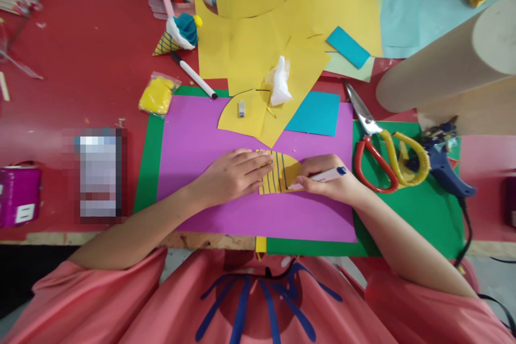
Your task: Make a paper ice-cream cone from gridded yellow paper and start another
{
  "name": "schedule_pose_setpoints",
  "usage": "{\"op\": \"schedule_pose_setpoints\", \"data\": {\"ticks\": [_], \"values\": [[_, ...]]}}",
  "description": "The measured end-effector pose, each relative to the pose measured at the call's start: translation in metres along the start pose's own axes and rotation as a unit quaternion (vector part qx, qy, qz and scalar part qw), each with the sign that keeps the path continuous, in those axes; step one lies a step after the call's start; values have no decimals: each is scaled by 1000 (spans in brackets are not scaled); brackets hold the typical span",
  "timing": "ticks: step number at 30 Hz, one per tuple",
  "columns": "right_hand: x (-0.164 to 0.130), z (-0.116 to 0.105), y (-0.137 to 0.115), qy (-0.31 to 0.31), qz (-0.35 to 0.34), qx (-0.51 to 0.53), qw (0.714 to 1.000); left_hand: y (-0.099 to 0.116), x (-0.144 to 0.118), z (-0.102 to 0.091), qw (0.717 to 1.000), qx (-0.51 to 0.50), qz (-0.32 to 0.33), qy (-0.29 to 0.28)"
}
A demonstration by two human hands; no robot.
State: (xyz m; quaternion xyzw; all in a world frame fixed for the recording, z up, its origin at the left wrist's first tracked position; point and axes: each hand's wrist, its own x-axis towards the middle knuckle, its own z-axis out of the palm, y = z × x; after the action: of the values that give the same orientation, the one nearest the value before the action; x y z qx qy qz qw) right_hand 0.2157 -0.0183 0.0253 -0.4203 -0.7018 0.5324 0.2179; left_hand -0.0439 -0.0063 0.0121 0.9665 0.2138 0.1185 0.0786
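Note:
A yellow paper piece (278, 171) with several dark stripes lies on a purple sheet (258, 220). My left hand (237, 174) rests flat over its left part, fingers extended toward the right. In my right hand (328, 177) is a white marker (328, 174) with a dark blue end, its tip down near the rightmost stripe. The fingers of that hand are closed round the marker's lower part. Just above lies a larger yellow paper (258, 59) with curved pencil-like lines, bearing a small bag of white material (280, 83) and a small marker cap-like piece (241, 108).
Scissors (373, 145) with red and yellow handles and a blue glue gun (447, 164) lie right on green sheets (427, 215). A large paper tube (443, 59) stands behind them. Left are a paper ice-cream cone (177, 35), another marker (195, 76), a yellow packet (157, 95) and a blurred phone-like object (100, 174).

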Motion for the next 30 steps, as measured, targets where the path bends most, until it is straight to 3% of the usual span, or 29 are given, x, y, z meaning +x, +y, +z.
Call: {"op": "schedule_pose_setpoints", "data": {"ticks": [17, 24, 30], "values": [[-2, -5, 2, -36, 0, 6, 999, 0, 0, 0, 1000, -12, -5, -1], [-1, -5, 7, 130, 38, 135, 981, -1, -3, 1, 1000, -1, -13, -4], [0, 0, 10, 153, 43, 105, 982, 0, -4, 1, 1000, 1, -29, 10]]}}
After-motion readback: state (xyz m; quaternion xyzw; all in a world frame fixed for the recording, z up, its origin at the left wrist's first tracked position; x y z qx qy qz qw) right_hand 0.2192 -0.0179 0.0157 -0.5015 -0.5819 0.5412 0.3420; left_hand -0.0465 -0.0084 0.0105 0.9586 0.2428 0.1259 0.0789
